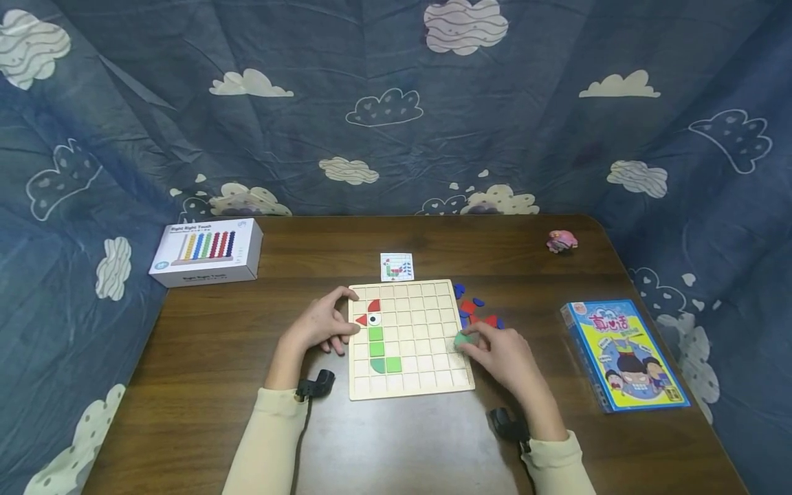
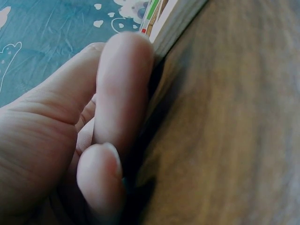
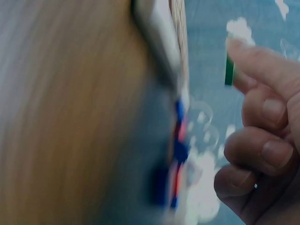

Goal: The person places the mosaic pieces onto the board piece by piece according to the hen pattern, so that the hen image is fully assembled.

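Note:
A square wooden grid board point(image 1: 421, 378) lies on the table. My left hand point(image 1: 315, 322) is at its left edge, thumb and index fingertips apart along the rim. In the left wrist view, fingers point(image 2: 124, 79) reach the board's side point(image 2: 180, 28). My right hand point(image 1: 504, 354) pinches a green piece point(image 1: 460, 339) over the board's right edge; the right wrist view shows this green piece point(image 3: 229, 70) edge-on. On the board lie a red quarter-round point(image 1: 374, 305), a red triangle point(image 1: 361, 320), a white eye tile point(image 1: 374, 319), green squares point(image 1: 376, 349) and a green quarter-round point(image 1: 378, 366).
Loose red and blue pieces point(image 1: 468, 308) lie right of the board. A picture card point(image 1: 397, 267) sits behind it. A white box point(image 1: 207, 252) stands at back left, a yellow-and-blue box point(image 1: 628, 357) at right. A small pink figure point(image 1: 562, 240) is at back right.

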Demonstrator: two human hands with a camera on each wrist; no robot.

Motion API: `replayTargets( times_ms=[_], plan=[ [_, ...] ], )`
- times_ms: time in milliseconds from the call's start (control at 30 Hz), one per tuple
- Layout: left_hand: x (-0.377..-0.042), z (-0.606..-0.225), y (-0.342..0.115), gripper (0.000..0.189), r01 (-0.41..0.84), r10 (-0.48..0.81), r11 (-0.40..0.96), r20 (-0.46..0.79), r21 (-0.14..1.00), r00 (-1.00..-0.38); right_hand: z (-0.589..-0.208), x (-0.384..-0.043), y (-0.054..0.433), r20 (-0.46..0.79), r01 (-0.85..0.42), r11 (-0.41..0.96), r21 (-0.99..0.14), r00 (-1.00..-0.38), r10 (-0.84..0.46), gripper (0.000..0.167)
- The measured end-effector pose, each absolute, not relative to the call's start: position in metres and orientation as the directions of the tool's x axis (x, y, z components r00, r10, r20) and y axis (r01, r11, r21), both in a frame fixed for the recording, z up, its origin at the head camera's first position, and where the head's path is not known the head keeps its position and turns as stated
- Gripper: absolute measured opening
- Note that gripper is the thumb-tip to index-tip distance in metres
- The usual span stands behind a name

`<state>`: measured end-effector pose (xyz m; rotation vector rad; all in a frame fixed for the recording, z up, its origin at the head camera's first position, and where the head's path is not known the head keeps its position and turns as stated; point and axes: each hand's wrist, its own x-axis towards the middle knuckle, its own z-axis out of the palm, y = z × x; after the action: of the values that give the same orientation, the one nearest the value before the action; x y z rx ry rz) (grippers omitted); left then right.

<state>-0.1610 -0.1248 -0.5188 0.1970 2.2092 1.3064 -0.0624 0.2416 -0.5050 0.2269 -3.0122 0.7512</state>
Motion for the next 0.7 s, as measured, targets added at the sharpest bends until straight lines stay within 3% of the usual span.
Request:
replayTargets(
  times_ms=[133,267,467,700],
  plan=[
    [-0.162,-0.519,-0.125,0.062,-0.152,0.391,0.518,-0.391,0.842,-0.833,-0.498,-0.063,0.211,0.085,-0.324,0.802,-0.501,-0.941,-0.327,0.022],
    [-0.163,-0.519,-0.125,0.062,-0.155,0.399,0.507,-0.390,0.848,-0.830,-0.499,-0.063,0.183,0.035,-0.394,0.789,-0.472,-0.902,-0.430,0.019],
    [-0.164,-0.520,-0.125,0.062,-0.166,0.404,0.492,-0.393,0.855,-0.826,-0.501,-0.061,0.167,-0.031,-0.394,0.829,-0.397,-0.897,-0.441,0.019],
    [-0.161,-0.520,-0.126,0.063,-0.169,0.398,0.491,-0.393,0.854,-0.829,-0.507,-0.060,0.164,-0.008,-0.361,0.836,-0.413,-0.916,-0.400,0.018]
  ],
)
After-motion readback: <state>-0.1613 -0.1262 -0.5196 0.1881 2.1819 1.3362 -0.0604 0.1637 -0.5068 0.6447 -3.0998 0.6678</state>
